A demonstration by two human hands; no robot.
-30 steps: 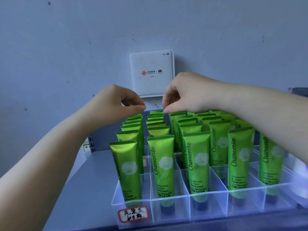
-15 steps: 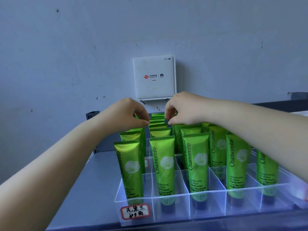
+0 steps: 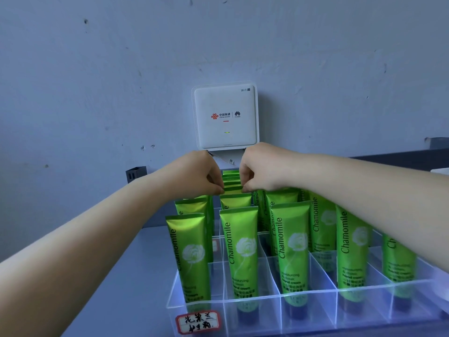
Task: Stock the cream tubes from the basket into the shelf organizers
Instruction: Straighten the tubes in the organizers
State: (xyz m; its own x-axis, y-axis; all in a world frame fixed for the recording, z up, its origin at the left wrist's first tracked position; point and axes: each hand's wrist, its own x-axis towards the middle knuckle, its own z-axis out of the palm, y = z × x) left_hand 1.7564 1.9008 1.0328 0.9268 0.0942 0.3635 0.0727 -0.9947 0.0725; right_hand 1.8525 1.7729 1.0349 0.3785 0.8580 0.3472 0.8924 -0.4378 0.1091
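hands met over the second row of the clear organizer (image 3: pixel 308 295): the left hand (image 3: pixel 194 175) and the right hand (image 3: pixel 263 166) each had curled fingers pinching an opposite top corner of one green cream tube (image 3: pixel 233 189), which stood upright mid-row among other tubes. more chamomile tubes filled the neighbouring rows on the grey shelf (image 3: pixel 136 276), below a white wifi box (image 3: pixel 225 115) on the wall

Two hands (image 3: pixel 194 176), one organizer (image 3: pixel 311 310), one router (image 3: pixel 224 115), perhaps twenty-odd tubes (image 3: pixel 241 254)
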